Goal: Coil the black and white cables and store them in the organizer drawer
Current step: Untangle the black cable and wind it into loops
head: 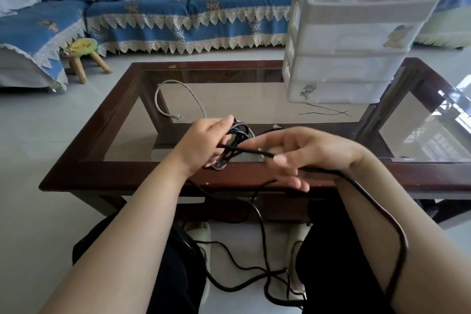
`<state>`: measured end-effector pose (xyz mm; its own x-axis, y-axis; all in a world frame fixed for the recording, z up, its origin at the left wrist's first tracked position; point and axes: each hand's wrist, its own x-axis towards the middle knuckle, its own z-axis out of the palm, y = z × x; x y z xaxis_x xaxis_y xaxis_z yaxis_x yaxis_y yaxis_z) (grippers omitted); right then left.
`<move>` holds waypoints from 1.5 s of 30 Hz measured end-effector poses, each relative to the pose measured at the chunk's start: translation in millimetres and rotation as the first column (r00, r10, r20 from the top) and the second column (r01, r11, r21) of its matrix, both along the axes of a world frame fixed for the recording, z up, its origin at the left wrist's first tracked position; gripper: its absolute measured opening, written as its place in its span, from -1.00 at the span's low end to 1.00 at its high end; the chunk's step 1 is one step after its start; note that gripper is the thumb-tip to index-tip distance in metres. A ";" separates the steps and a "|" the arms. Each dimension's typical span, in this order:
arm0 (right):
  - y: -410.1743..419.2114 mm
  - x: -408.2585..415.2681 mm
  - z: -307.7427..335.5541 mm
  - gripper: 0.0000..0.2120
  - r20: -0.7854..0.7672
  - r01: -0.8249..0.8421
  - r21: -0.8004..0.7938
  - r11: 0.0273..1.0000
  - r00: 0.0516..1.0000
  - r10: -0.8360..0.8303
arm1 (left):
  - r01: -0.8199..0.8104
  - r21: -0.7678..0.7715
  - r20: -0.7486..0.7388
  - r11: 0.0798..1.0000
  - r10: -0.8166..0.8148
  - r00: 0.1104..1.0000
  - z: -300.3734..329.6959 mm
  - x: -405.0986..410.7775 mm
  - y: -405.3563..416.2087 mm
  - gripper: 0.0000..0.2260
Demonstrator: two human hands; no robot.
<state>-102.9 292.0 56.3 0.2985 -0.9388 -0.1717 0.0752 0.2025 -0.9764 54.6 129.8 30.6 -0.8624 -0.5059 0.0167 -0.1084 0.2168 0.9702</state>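
Note:
My left hand [204, 143] grips a small bundle of black cable loops [235, 139] above the near edge of the glass coffee table [122, 120]. A straight run of the black cable [393, 222] crosses to my right hand [300, 153], which pinches it between thumb and fingers. From there the cable drapes over my right wrist and hangs in loose tangles down to the floor between my knees. The white cable [178, 92] lies in an open loop on the glass behind my hands. The white organizer [356, 33] with three shut drawers stands on the table's far right.
A blue sofa with lace trim [191, 13] runs along the back, with a small wooden stool [81, 56] in front of it. A thin black strand [328, 111] lies on the glass by the organizer. The table's dark wooden frame [76, 153] borders the glass.

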 end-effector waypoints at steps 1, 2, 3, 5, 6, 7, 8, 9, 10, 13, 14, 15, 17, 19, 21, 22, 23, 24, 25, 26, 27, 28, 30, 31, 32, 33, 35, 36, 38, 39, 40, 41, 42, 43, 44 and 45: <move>1.7 -4.8 -0.8 -0.58 -0.045 0.114 -0.031 0.993 0.992 -0.116 | 0.071 0.146 0.010 0.987 -0.073 0.997 1.4 4.1 -2.3 -0.55; 1.0 -7.2 -3.3 -0.69 -0.120 0.241 -0.077 0.967 0.961 -0.249 | 0.149 0.245 0.020 0.958 -0.159 0.987 1.1 8.4 -3.3 -0.52; -1.2 -6.1 -5.8 -0.79 -0.216 0.358 -0.156 0.921 0.897 -0.385 | 0.225 0.307 0.019 0.925 -0.243 0.970 0.0 11.9 -3.2 -0.49; -8.4 0.0 -9.8 -0.90 -0.359 0.513 -0.334 0.790 0.706 -0.610 | 0.315 0.384 -0.033 0.868 -0.328 0.944 1.4 13.9 0.3 -0.55; -13.3 4.8 -11.2 -0.90 -0.402 0.549 -0.397 0.736 0.617 -0.677 | 0.305 0.416 -0.059 0.857 -0.310 0.949 2.4 13.5 0.9 -0.59; -17.9 8.9 -12.5 -0.89 -0.446 0.562 -0.445 0.697 0.536 -0.717 | 0.274 0.453 -0.073 0.849 -0.270 0.960 3.6 12.3 0.5 -0.63; -21.3 12.0 -14.1 -0.88 -0.500 0.559 -0.476 0.679 0.463 -0.731 | 0.244 0.493 -0.082 0.835 -0.235 0.969 4.7 11.0 -0.2 -0.64; -24.0 14.7 -15.9 -0.86 -0.564 0.543 -0.491 0.682 0.399 -0.723 | 0.238 0.534 -0.100 0.812 -0.218 0.971 5.5 10.1 -1.5 -0.63; -26.3 17.6 -17.5 -0.81 -0.614 0.525 -0.497 0.691 0.351 -0.707 | 0.248 0.574 -0.124 0.780 -0.217 0.968 6.2 10.0 -2.7 -0.59; -31.5 30.6 -20.1 -0.66 -0.609 0.539 -0.528 0.656 0.298 -0.735 | 0.280 0.664 -0.183 0.693 -0.212 0.960 7.1 11.2 -4.7 -0.55; -32.1 35.6 -18.9 -0.61 -0.570 0.571 -0.516 0.638 0.327 -0.754 | 0.288 0.678 -0.201 0.676 -0.206 0.958 7.3 11.4 -5.1 -0.56; -32.3 40.1 -17.8 -0.58 -0.537 0.596 -0.494 0.633 0.364 -0.761 | 0.295 0.686 -0.219 0.665 -0.198 0.955 7.9 11.3 -5.3 -0.57; -31.7 47.5 -17.1 -0.58 -0.528 0.593 -0.468 0.655 0.407 -0.746 | 0.310 0.689 -0.247 0.656 -0.189 0.950 9.2 11.1 -4.3 -0.60; -32.9 51.7 -20.3 -0.53 -0.520 0.591 -0.455 0.666 0.431 -0.738 | 0.310 0.698 -0.257 0.646 -0.178 0.950 10.4 10.3 -0.9 -0.63; -36.0 52.8 -21.7 -0.53 -0.447 0.647 -0.413 0.641 0.469 -0.761 | 0.293 0.720 -0.261 0.630 -0.145 0.954 11.3 9.6 4.6 -0.64; -36.8 52.3 -21.0 -0.55 -0.388 0.674 -0.371 0.639 0.513 -0.766 | 0.282 0.727 -0.265 0.626 -0.123 0.956 11.6 9.0 7.5 -0.64; -36.2 52.4 -18.5 -0.56 -0.332 0.689 -0.321 0.650 0.561 -0.759 | 0.270 0.731 -0.269 0.627 -0.100 0.958 11.7 8.2 10.5 -0.65; -36.2 51.8 -17.1 -0.54 -0.287 0.694 -0.288 0.660 0.594 -0.751 | 0.258 0.733 -0.271 0.629 -0.078 0.959 11.7 7.3 13.6 -0.65; -36.6 50.7 -16.5 -0.51 -0.269 0.695 -0.280 0.662 0.605 -0.749 | 0.245 0.735 -0.272 0.632 -0.057 0.961 11.5 6.1 16.2 -0.66; -37.3 48.3 -17.3 -0.47 -0.275 0.695 -0.284 0.660 0.600 -0.751 | 0.233 0.733 -0.271 0.639 -0.039 0.962 11.4 5.0 18.7 -0.67; -38.0 46.0 -18.4 -0.44 -0.290 0.690 -0.291 0.663 0.597 -0.748 | 0.221 0.725 -0.269 0.653 -0.028 0.963 11.1 4.0 20.6 -0.69; -38.8 43.7 -19.4 -0.42 -0.302 0.679 -0.279 0.679 0.609 -0.733 | 0.214 0.713 -0.267 0.667 -0.024 0.963 11.0 3.1 22.1 -0.71; -39.8 38.7 -19.5 -0.51 -0.274 0.655 -0.189 0.732 0.680 -0.680 | 0.209 0.702 -0.265 0.680 -0.022 0.964 11.8 2.9 22.9 -0.73; -39.3 36.7 -18.9 -0.61 -0.230 0.638 -0.142 0.757 0.722 -0.652 | 0.210 0.702 -0.264 0.681 -0.025 0.964 12.4 3.0 22.5 -0.71; -38.4 35.2 -18.6 -0.71 -0.186 0.619 -0.120 0.776 0.754 -0.630 | 0.212 0.699 -0.262 0.683 -0.031 0.965 13.2 3.3 22.5 -0.69; -37.4 35.0 -17.2 -0.76 -0.153 0.609 -0.121 0.784 0.769 -0.621 | 0.213 0.695 -0.256 0.687 -0.041 0.966 14.4 3.4 23.4 -0.65; -37.9 35.1 -18.5 -0.77 -0.120 0.625 -0.138 0.768 0.760 -0.639 | 0.208 0.699 -0.241 0.684 -0.048 0.969 16.8 2.6 27.9 -0.61; -38.6 36.3 -18.2 -0.80 -0.105 0.646 -0.145 0.749 0.743 -0.661 | 0.198 0.707 -0.235 0.678 -0.039 0.971 17.6 1.9 31.0 -0.61; -39.4 38.8 -16.0 -0.91 -0.077 0.682 -0.186 0.707 0.707 -0.703 | 0.192 0.729 -0.243 0.657 -0.015 0.970 18.0 0.9 36.2 -0.60; -40.6 39.8 -15.0 -0.93 -0.065 0.695 -0.202 0.690 0.694 -0.717 | 0.203 0.735 -0.255 0.647 -0.014 0.967 18.3 0.8 37.3 -0.60; -41.4 40.7 -15.3 -0.93 -0.058 0.709 -0.205 0.674 0.679 -0.732 | 0.218 0.735 -0.265 0.642 -0.023 0.964 18.6 0.7 37.6 -0.60; -42.6 41.5 -16.2 -0.90 -0.066 0.726 -0.200 0.659 0.661 -0.748 | 0.226 0.728 -0.267 0.647 -0.037 0.963 18.7 0.8 37.8 -0.60; -44.3 42.1 -17.9 -0.87 -0.098 0.741 -0.201 0.641 0.636 -0.765 | 0.224 0.712 -0.259 0.666 -0.048 0.965 18.3 1.1 37.6 -0.60; -46.9 42.8 -19.0 -0.86 -0.146 0.751 -0.211 0.626 0.609 -0.780 | 0.214 0.692 -0.245 0.690 -0.054 0.968 17.9 1.6 37.5 -0.59; -48.4 41.8 -21.4 -0.86 -0.201 0.761 -0.230 0.607 0.573 -0.794 | 0.201 0.679 -0.230 0.706 -0.055 0.972 16.7 0.4 38.7 -0.58; -50.3 40.9 -23.6 -0.88 -0.250 0.771 -0.254 0.584 0.530 -0.810 | 0.192 0.676 -0.221 0.712 -0.052 0.974 15.3 -0.8 40.0 -0.58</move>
